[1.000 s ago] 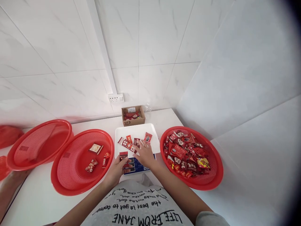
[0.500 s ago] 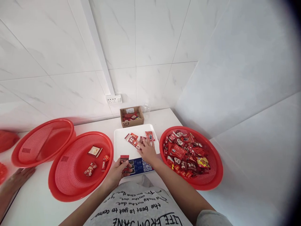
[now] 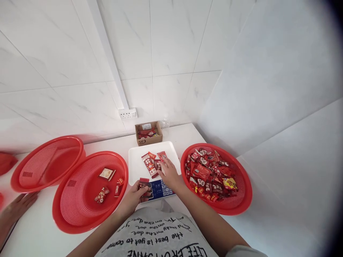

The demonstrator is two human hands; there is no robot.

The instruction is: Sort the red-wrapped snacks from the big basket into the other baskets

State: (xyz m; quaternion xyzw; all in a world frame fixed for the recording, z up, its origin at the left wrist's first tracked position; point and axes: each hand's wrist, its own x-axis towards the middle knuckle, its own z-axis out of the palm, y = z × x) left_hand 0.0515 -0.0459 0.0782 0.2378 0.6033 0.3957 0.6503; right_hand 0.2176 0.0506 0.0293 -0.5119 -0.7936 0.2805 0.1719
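A white scale tray point(image 3: 138, 167) sits in front of me with several red candy packets point(image 3: 150, 165) lying on it. My right hand point(image 3: 169, 173) rests on the tray's near right part, fingers spread over the packets. My left hand point(image 3: 134, 196) holds a small red packet point(image 3: 144, 184) just in front of the scale's blue keypad point(image 3: 162, 188). On the right stands a red basket point(image 3: 242, 200) heaped with red candy packets. To the left, another red basket point(image 3: 66, 207) holds a few packets.
A third red basket point(image 3: 40, 171), with nothing visible in it, overlaps the left one at the far left. A small cardboard box point(image 3: 146, 134) with red packets stands by the tiled wall below a socket point(image 3: 128, 114). Another person's hand point(image 3: 16, 207) lies on the table at the left edge.
My right hand has gathered the packets on the tray closer together toward the middle. The left hand keeps its packet near the keypad. The other person's hand came into view at left.
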